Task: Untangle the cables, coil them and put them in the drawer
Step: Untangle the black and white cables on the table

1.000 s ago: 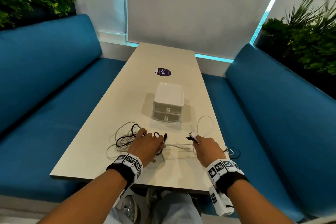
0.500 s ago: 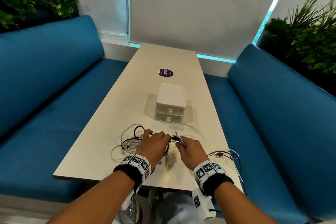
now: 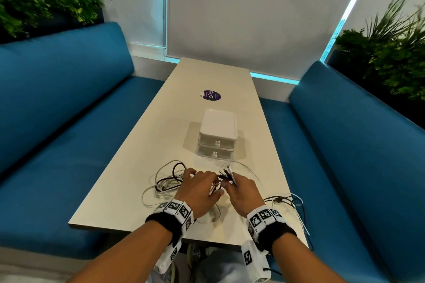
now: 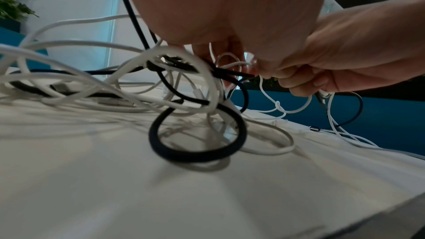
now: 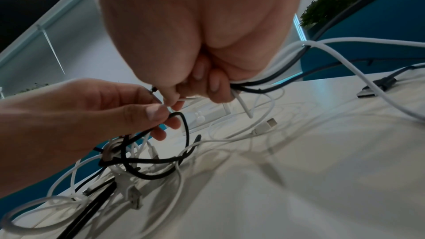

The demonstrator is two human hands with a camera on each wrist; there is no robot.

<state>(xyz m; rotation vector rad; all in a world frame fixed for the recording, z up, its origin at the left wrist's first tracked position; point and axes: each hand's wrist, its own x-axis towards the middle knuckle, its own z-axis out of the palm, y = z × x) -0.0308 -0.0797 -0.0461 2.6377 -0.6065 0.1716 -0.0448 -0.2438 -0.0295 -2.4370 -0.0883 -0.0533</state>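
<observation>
Both hands are working close together over the near end of the long white table (image 3: pixel 142 145), just above a tangle of cables (image 3: pixel 170 181). The left hand (image 3: pixel 197 190) is pinching a black cable (image 5: pixel 184 134) between thumb and fingers, its fingers curled in toward the knot. The right hand (image 3: pixel 243 193) is gripping a small bundle of cable ends (image 3: pixel 228 173), white and dark ones together, whose plugs are sticking up and away from the fingers toward the far side.

In the left wrist view a thick black loop (image 4: pixel 197 134) is hanging down from the knot and resting on the tabletop, with white cables (image 4: pixel 69 86) sprawling to the left of it. A thin white cord (image 4: pixel 278 105) with a small knot in it is sagging under the right hand. In the right wrist view a white USB plug (image 5: pixel 271 123) is lying flat on the table beyond the fingers, and a dark plug (image 5: pixel 377 86) is lying farther right.

More cable strands (image 3: pixel 289 204) are trailing over the right edge of the table, near the right wrist. The white two-drawer box (image 3: pixel 217 135) is standing just beyond the tangle, farther along the table, with both drawers closed. A purple sticker (image 3: pixel 211 95) is lying on the table beyond the box. Blue benches (image 3: pixel 57 122) are running along both sides.
</observation>
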